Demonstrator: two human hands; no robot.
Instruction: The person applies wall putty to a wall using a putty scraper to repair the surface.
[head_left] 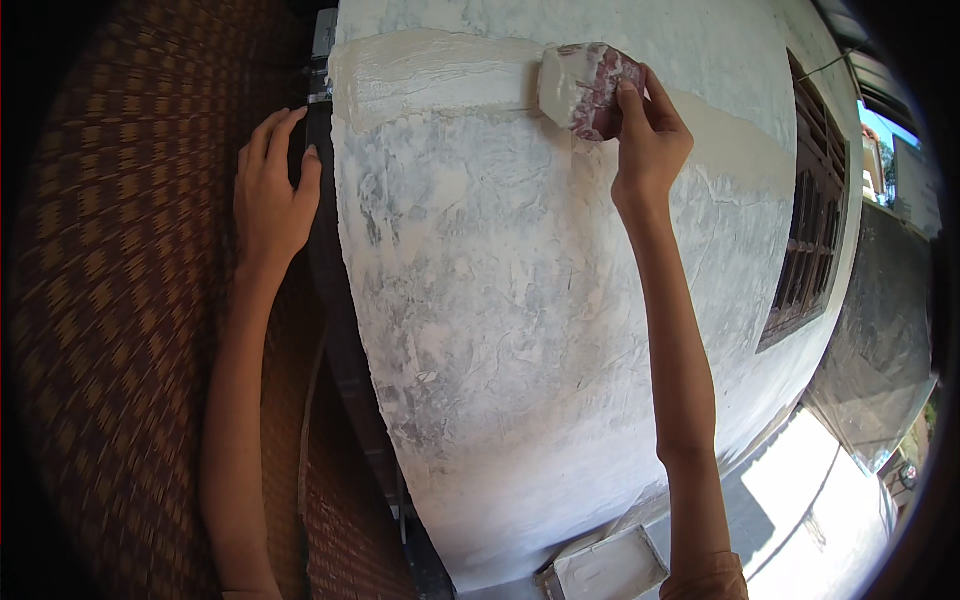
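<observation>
In my right hand (655, 140) is a reddish-brown putty spreader (612, 95), pinched between thumb and fingers. Thick off-white putty covers its left part, and it lies at the upper part of the pale wall (490, 270). A smooth band of damp putty (430, 75) runs leftward from the spreader to the wall's edge. My left hand (275, 175) is raised beside that edge, resting against a dark upright frame (320, 190). Its fingers are lightly bent, with the thumb apart from them.
A woven brown panel (130, 260) rises close on my left. Low in front of the wall sits a shallow tray (600, 543) with pale material in it. A dark wooden window (808, 220) with bars is set in the wall at right, and a dark sheet (870, 330) hangs beyond.
</observation>
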